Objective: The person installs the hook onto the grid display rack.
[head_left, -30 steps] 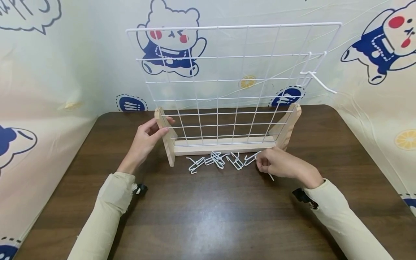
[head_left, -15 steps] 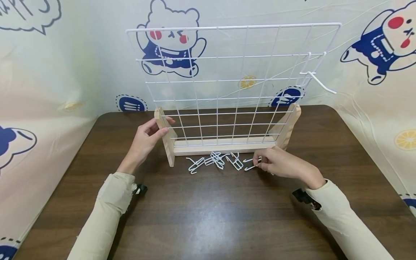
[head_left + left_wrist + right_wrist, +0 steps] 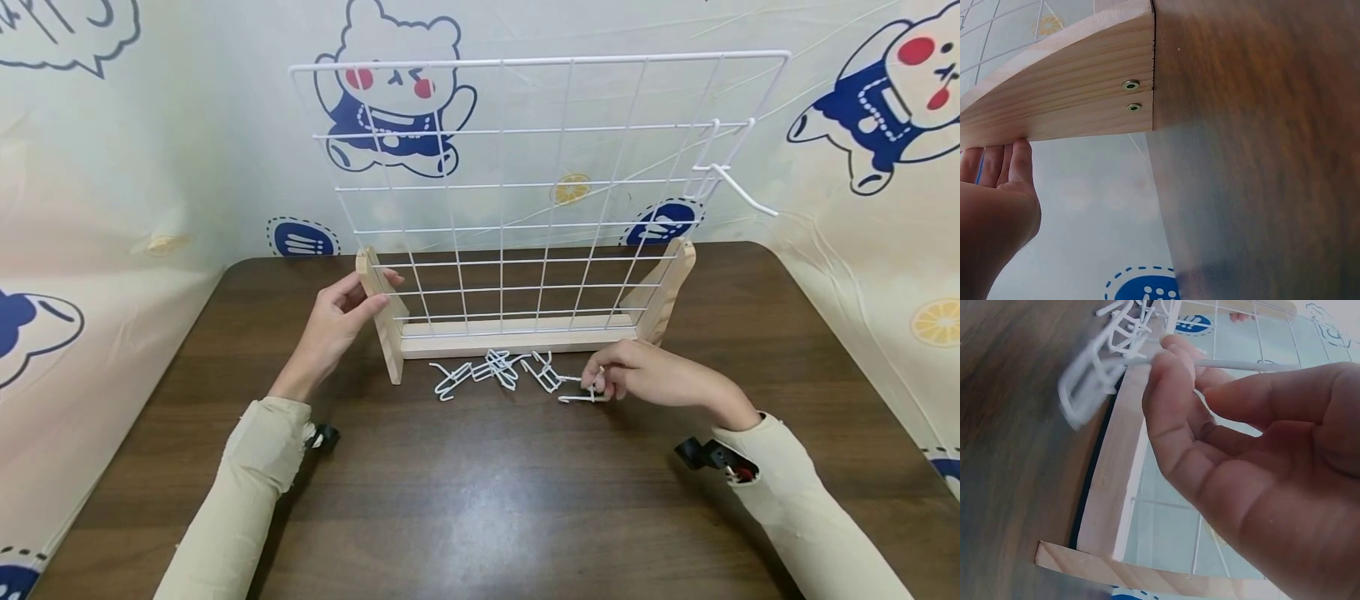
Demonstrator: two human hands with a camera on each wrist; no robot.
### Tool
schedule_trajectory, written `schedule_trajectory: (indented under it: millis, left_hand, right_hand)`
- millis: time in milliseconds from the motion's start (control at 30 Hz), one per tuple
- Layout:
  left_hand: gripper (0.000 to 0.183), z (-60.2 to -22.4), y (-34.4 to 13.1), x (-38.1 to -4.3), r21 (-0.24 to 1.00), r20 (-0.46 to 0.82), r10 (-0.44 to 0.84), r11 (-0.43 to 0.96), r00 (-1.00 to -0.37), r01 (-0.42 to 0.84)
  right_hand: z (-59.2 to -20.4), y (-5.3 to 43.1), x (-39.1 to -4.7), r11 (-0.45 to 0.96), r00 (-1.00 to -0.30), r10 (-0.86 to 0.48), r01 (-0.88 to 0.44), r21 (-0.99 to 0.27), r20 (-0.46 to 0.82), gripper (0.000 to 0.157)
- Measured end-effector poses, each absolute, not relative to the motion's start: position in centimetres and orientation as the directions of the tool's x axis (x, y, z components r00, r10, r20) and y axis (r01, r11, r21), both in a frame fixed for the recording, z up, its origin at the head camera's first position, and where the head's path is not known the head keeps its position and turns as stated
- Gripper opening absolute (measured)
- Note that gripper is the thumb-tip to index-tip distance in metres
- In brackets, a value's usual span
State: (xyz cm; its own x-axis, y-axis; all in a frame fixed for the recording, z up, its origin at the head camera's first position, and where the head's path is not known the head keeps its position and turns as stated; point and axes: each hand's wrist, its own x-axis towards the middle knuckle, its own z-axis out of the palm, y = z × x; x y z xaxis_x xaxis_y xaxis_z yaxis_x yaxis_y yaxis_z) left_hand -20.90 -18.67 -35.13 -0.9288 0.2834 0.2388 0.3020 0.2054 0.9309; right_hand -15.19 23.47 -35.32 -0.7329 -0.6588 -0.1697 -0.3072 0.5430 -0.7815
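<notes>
My left hand (image 3: 330, 329) grips the left wooden side panel (image 3: 387, 342) of a stand, fingers behind it and thumb in front. In the left wrist view that panel (image 3: 1079, 94) shows its outer face with two metal fasteners. A white wire grid (image 3: 502, 287) stands upright in the frame. My right hand (image 3: 652, 372) pinches a white wire hook (image 3: 577, 399) between thumb and fingers, low in front of the stand's right end. The right wrist view shows the hook's blurred loop end (image 3: 1075, 390) sticking out past the fingertips, with its straight arm running across them.
Several more white wire hooks (image 3: 497, 369) lie tangled along the front of the stand's base bar (image 3: 510, 337). One hook (image 3: 742, 192) hangs on the grid's upper right, its arm pointing outward. Behind the brown table (image 3: 420, 492) hangs a printed cloth (image 3: 247, 125).
My right hand has turned the hook in its fingers, and the hook's loop end now points left. The left hand has stayed on the side panel.
</notes>
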Motion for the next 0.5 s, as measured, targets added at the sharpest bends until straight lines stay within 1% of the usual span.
schedule_trajectory:
  millis: [100,200,333,500]
  left_hand:
    - [0.040,-35.15,-18.70,-20.91,0.932,0.241,0.285,0.199,-0.928,0.303]
    - [0.040,-35.19,-18.71,-20.92,0.932,0.241,0.286,0.198,-0.927,0.304]
    - [0.040,-35.23,-18.72,-20.92,0.931,0.240,0.286,0.202,-0.928,0.303]
    - [0.040,-35.13,-18.68,-20.90,0.930,0.242,0.286,0.206,-0.927,0.306]
  right_hand:
    - [-35.26,23.56,-15.25,0.538,-0.728,-0.671,-0.348,-0.768,-0.140,0.023]
    - [-35.23,23.49,-15.33,0.556,-0.737,-0.670,-0.419,-0.718,-0.088,0.015]
    - [-35.20,23.31,-15.42,0.559,-0.744,-0.668,-0.489,-0.669,-0.015,0.013]
    - [-35.11,23.24,-15.37,0.555,-0.765,-0.642,-0.513,-0.655,0.055,0.013]
